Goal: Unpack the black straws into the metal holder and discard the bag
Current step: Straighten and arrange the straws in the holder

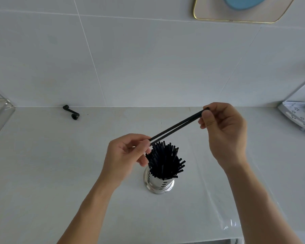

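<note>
Two loose black straws (pixel 179 125) are held up over the metal holder (pixel 159 182), one end pinched in each hand: left hand (pixel 128 155) closed in a fingertip grip on the lower ends, just above the bundle, right hand (pixel 222 131) closed in a fingertip grip on the upper ends. The holder stands upright on the table (pixel 42 173), packed with the rest of the straws (pixel 165 162), tips fanned out above the rim. Handling guess: straws are very light, thin, smooth, fairly stiff but easy to kink or crush, so light pinch near an end, feed them in end-first into a gap, no forcing against the bundle. Holder looks steady on its flared base but light enough to tip if shoved sideways. Hard to read: clear plastic lying on the table at lower right (pixel 231 224) is probably the bag, but it's transparent and its edges are barely visible. Can't tell if any straws remain in it. Left fingertips partly cover the straw ends. No bin in view. Small black object (pixel 71 112) by the wall, unidentified.
</note>
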